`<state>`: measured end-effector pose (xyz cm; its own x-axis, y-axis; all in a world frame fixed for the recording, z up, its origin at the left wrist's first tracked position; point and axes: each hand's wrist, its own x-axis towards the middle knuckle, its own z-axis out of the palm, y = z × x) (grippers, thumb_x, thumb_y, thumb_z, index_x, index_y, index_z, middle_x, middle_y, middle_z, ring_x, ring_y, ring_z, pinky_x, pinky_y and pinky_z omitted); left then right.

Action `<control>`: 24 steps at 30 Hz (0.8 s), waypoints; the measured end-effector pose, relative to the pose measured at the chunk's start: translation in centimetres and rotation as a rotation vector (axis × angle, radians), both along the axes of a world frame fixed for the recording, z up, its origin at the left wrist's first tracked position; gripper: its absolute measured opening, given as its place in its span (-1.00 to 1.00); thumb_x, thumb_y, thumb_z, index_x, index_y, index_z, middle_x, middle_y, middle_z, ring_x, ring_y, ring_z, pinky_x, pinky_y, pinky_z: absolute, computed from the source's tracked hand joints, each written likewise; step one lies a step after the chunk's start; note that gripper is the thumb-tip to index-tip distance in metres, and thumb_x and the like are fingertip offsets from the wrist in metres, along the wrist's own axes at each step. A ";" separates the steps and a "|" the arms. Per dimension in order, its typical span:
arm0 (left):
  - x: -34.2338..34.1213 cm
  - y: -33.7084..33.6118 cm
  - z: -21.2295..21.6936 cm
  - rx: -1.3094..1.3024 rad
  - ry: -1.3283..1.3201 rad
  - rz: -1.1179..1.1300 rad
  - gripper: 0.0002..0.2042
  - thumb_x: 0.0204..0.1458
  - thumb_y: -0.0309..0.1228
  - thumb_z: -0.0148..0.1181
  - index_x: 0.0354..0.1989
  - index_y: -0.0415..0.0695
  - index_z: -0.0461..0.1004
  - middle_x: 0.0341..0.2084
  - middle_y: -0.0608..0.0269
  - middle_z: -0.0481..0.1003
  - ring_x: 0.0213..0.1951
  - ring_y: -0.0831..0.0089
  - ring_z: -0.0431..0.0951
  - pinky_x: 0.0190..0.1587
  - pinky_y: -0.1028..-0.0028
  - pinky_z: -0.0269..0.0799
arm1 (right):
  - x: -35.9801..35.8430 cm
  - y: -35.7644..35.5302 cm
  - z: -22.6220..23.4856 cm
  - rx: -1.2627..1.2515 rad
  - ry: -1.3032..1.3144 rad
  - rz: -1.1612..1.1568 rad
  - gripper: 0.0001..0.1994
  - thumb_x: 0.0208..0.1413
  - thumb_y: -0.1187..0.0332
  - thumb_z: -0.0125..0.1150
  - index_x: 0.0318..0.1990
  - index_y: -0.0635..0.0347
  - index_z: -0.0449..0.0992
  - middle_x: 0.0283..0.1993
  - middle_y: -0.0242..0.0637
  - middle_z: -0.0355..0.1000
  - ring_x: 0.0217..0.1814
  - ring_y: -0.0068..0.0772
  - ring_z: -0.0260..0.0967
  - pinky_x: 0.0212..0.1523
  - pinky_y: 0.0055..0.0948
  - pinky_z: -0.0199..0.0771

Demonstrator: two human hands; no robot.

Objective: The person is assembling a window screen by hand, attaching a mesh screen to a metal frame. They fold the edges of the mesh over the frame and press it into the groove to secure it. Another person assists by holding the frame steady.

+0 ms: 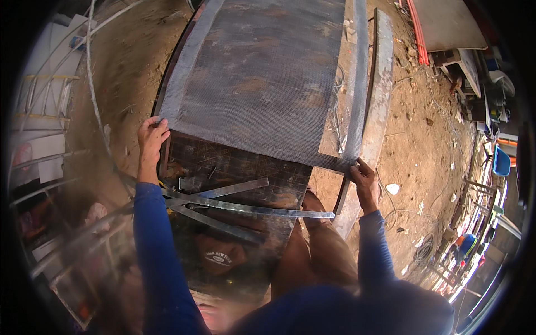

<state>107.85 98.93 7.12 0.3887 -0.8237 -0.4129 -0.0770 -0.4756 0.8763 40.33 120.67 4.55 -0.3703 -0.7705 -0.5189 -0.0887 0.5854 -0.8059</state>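
Note:
A long sheet of grey wire mesh (251, 106) with denser pale bands along its sides stretches away from me over a dark, worn work board (290, 192). My left hand (151, 139) pinches its near left corner between thumb and fingers. At the near right corner my right hand (365, 181) grips the mesh edge, fingertips partly hidden. Between my arms, several flat metal strips (251, 210) lie crossed on the board. A brown cloth item (220, 254) with a pale print lies nearer to me, dim and blurred.
Right of the board runs a long weathered plank or beam (379, 95) over dirt ground (424, 162) with stones and loose wire. Thin metal rods (92, 72) stand at the left. Orange pipes (416, 28) and a blue plastic container (501, 161) are at the right.

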 end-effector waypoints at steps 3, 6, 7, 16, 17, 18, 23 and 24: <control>0.1 0.5 -0.8 0.011 -0.080 0.006 -0.52 0.30 -0.44 0.50 0.30 -0.34 0.48 -0.02 0.14 0.58 -0.06 0.32 0.69 0.06 0.30 0.76 | 0.9 -0.1 -1.2 -0.073 0.087 -0.031 -0.40 0.45 0.35 0.42 0.55 0.40 0.43 0.04 -0.28 0.68 0.01 -0.55 0.63 0.05 -0.45 0.68; -0.3 1.1 -2.1 0.035 -0.065 0.041 -0.49 0.28 -0.49 0.51 0.35 -0.35 0.48 0.01 0.09 0.59 -0.03 0.31 0.69 0.03 0.34 0.77 | 1.4 -0.4 -1.0 -0.080 0.128 -0.046 -0.40 0.44 0.36 0.43 0.53 0.41 0.45 0.02 -0.26 0.70 -0.02 -0.55 0.62 0.03 -0.49 0.66; -0.4 1.3 -2.5 -0.009 -0.061 0.031 -0.50 0.28 -0.49 0.51 0.34 -0.35 0.49 0.02 0.08 0.59 -0.01 0.31 0.69 0.03 0.34 0.78 | 1.5 -0.6 -0.6 -0.065 0.157 -0.064 -0.41 0.44 0.35 0.43 0.52 0.41 0.45 0.03 -0.25 0.70 -0.02 -0.54 0.62 0.02 -0.49 0.65; -0.7 1.4 -3.2 -0.141 -0.039 0.065 -0.54 0.25 -0.51 0.54 0.28 -0.37 0.57 0.08 0.03 0.59 0.03 0.32 0.69 0.04 0.36 0.79 | 2.3 -1.0 0.2 -0.092 0.201 -0.084 -0.42 0.41 0.34 0.43 0.51 0.38 0.49 0.04 -0.21 0.72 0.00 -0.55 0.61 0.09 -0.49 0.60; -0.7 1.3 -3.2 -0.147 -0.045 0.067 -0.54 0.24 -0.51 0.54 0.27 -0.37 0.57 0.07 0.04 0.61 0.01 0.33 0.70 0.02 0.36 0.80 | 2.3 -0.9 0.0 -0.038 0.196 -0.114 -0.42 0.42 0.34 0.43 0.51 0.38 0.49 0.05 -0.20 0.73 0.01 -0.55 0.61 0.10 -0.50 0.59; -0.8 1.3 -3.3 -0.140 -0.058 0.079 -0.54 0.23 -0.52 0.55 0.27 -0.37 0.58 0.05 0.05 0.62 -0.01 0.34 0.71 0.01 0.37 0.80 | 2.4 -1.0 -0.4 -0.061 0.213 -0.139 -0.44 0.44 0.34 0.40 0.50 0.38 0.50 0.01 -0.26 0.72 -0.03 -0.58 0.58 0.07 -0.52 0.56; -1.0 1.1 -3.4 -0.145 -0.178 0.068 -0.59 0.20 -0.52 0.58 0.19 -0.38 0.64 -0.12 0.14 0.70 -0.20 0.42 0.72 -0.19 0.45 0.75 | 2.4 -1.0 -0.9 -0.129 0.286 -0.101 -0.49 0.43 0.30 0.40 0.44 0.34 0.58 -0.17 -0.43 0.54 -0.18 -0.58 0.38 -0.09 -0.47 0.45; -1.0 1.0 -3.4 -0.124 -0.185 0.086 -0.59 0.19 -0.52 0.58 0.18 -0.37 0.64 -0.13 0.14 0.71 -0.21 0.42 0.72 -0.21 0.46 0.73 | 2.3 -0.9 -0.8 -0.127 0.270 -0.077 -0.48 0.43 0.28 0.41 0.44 0.35 0.58 -0.12 -0.39 0.58 -0.15 -0.55 0.43 -0.05 -0.46 0.48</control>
<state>106.81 99.89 3.74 0.5193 -0.8242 -0.2260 -0.2053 -0.3770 0.9032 42.58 119.78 3.78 -0.5416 -0.7870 -0.2953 -0.2688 0.4950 -0.8263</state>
